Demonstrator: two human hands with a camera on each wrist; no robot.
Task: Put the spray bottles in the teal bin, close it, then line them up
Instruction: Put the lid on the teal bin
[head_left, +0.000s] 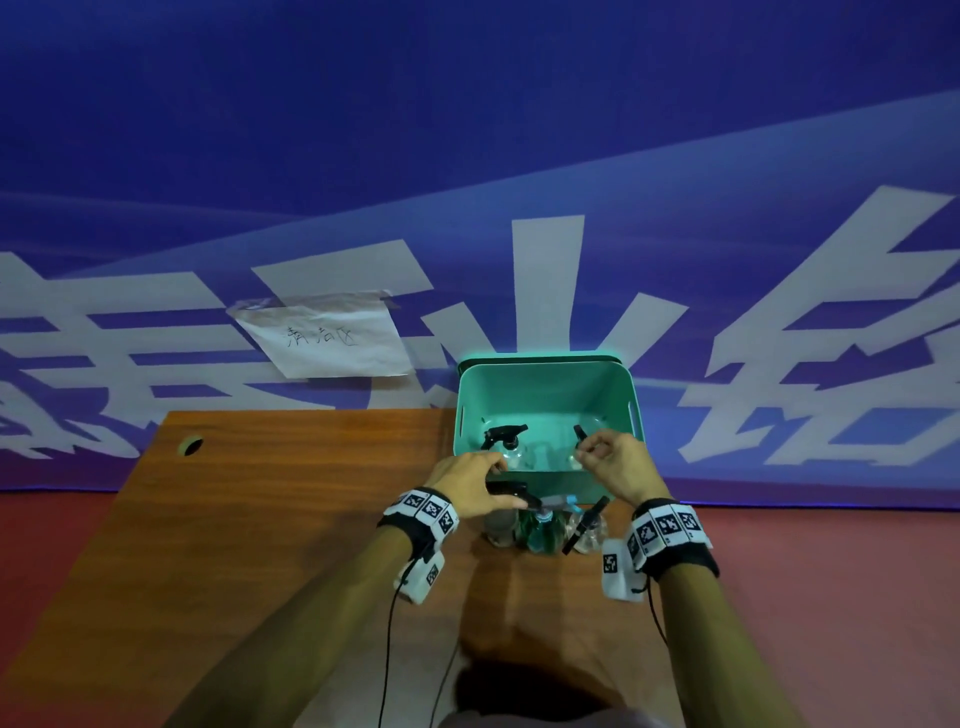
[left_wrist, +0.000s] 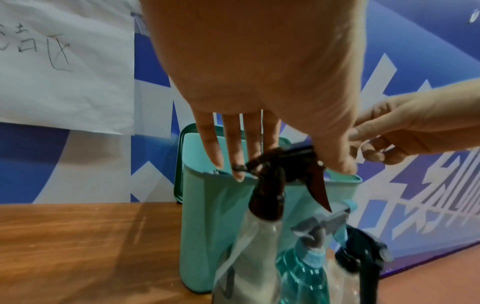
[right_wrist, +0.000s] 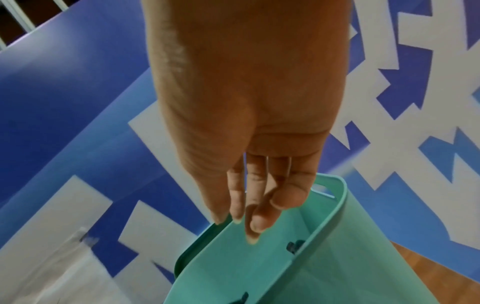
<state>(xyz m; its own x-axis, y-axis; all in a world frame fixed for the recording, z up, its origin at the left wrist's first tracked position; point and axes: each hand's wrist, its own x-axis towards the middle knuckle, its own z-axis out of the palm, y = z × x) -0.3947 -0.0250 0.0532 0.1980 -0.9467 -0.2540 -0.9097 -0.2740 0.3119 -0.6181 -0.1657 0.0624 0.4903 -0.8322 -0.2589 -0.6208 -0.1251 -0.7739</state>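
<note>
The open teal bin (head_left: 545, 389) (left_wrist: 207, 216) (right_wrist: 259, 277) stands at the table's far right corner. Two spray bottles stand inside: one with a black trigger (head_left: 506, 439) at left, one (head_left: 578, 434) at right. Three more stand in front of it: a clear one with a black head (head_left: 501, 519) (left_wrist: 259, 236), a teal one (head_left: 540, 527) (left_wrist: 306, 271) and a clear one (head_left: 587, 530) (left_wrist: 363, 257). My left hand (head_left: 506, 480) (left_wrist: 288, 170) hovers spread over the first one's head, fingers straight. My right hand (head_left: 589, 457) (right_wrist: 249, 222) hangs loosely curled over the bin's front rim, holding nothing.
A dark green lid (head_left: 540, 358) (left_wrist: 179, 164) stands behind the bin against the blue banner. The wooden table (head_left: 285, 519) has a cable hole (head_left: 191, 445) at far left, and its right edge runs close to the bin. A paper sign (head_left: 327, 338) is taped to the banner.
</note>
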